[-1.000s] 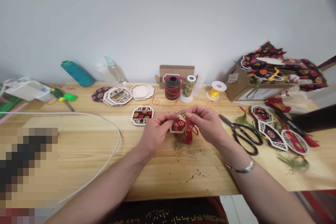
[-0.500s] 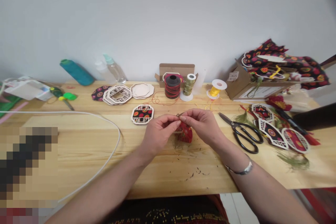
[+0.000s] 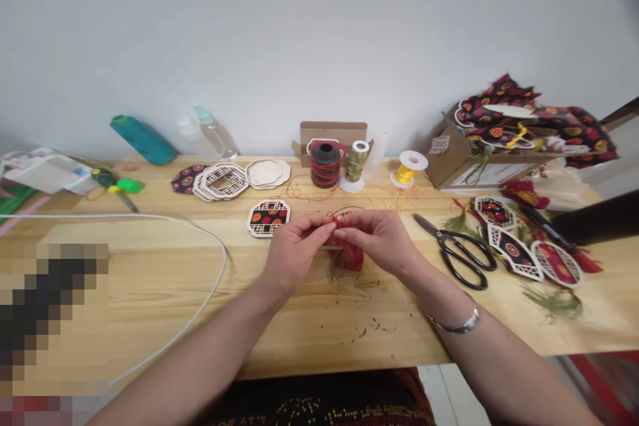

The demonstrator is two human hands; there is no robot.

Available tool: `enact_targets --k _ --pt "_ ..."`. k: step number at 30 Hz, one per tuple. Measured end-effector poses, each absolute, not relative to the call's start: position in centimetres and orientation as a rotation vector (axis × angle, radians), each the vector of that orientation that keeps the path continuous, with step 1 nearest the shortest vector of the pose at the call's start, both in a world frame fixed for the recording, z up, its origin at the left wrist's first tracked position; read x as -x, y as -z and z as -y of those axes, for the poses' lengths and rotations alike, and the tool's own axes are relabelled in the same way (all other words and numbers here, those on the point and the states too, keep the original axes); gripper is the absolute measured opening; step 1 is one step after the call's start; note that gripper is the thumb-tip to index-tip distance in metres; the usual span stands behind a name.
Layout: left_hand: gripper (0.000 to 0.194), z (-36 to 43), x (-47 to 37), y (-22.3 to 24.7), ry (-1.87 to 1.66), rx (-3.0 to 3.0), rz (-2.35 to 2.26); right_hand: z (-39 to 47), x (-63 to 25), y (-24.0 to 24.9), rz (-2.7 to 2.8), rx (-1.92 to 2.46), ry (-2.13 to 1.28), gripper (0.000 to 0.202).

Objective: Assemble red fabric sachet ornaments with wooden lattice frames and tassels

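Note:
Over the middle of the table my left hand (image 3: 297,246) and my right hand (image 3: 384,239) meet, fingertips almost touching. Both pinch a thin red cord (image 3: 336,220) between thumb and forefinger. Just under the fingers lies a small red fabric piece (image 3: 351,258), partly covered by my hands; whether the cord is fixed to it I cannot tell. Left of the hands rests a patterned fabric piece in a pale openwork frame (image 3: 268,218). Black-handled scissors (image 3: 464,253) lie to the right, apart from my right hand.
Behind the hands stand spools of red-black cord (image 3: 325,170), olive thread (image 3: 356,163) and yellow thread (image 3: 407,173). Stacked frames (image 3: 222,181) lie at back left. A cardboard box (image 3: 449,163) with fabric is at right, near several framed ornaments (image 3: 516,253). A white cable (image 3: 219,279) curves at left.
My hands have shifted slightly left, and the fingers have changed their pinch. Red cord now shows at the fingertips, where a small ring-like bit showed before. The camera view has moved a little.

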State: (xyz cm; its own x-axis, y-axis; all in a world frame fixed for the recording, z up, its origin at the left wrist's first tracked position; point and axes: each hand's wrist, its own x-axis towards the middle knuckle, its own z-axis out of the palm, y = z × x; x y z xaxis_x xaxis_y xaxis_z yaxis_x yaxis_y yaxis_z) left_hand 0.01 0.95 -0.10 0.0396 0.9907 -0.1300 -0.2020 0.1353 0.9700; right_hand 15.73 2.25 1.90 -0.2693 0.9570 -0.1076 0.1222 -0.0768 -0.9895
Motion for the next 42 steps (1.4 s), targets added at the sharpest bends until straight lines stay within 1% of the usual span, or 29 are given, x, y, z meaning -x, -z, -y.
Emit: enact_targets --k 4,10,16,18,22,29,35,42 --pt "0.02 -0.93 -0.06 0.01 -1.19 -0.99 -1.128 -2.09 -15.64 -1.92 1.465 1.255 -1.477 0.012" --pt "0.021 -0.91 -0.04 -0.15 -1.207 -1.014 -1.171 -2.02 -15.54 -2.32 1.438 1.232 -1.401 0.013" --pt "0.02 -0.92 -0.15 -0.17 -1.215 -1.056 -1.157 -2.05 -15.81 -2.26 1.313 1.231 -1.544 0.02" --pt "0.023 -0.95 -0.23 -0.27 -1.253 -1.035 -1.146 -2.07 -15.96 -2.26 1.279 1.2 -1.588 0.021" --pt "0.036 -0.99 -0.28 -0.49 -1.275 -0.99 -1.172 -2.09 -16.11 -2.34 1.233 1.164 -1.664 0.025" --pt "0.027 -0.89 -0.16 -0.26 -1.219 -1.048 -1.236 -2.14 -16.1 -2.19 1.181 1.159 -1.646 0.027" --pt "0.025 -0.83 -0.27 -0.31 -1.239 -1.044 -1.234 -2.03 -15.8 -2.07 1.227 1.209 -1.6 0.027" --pt "0.028 -0.74 -0.31 -0.15 -1.234 -1.028 -1.18 -1.97 -15.75 -2.13 1.264 1.215 -1.568 0.027"
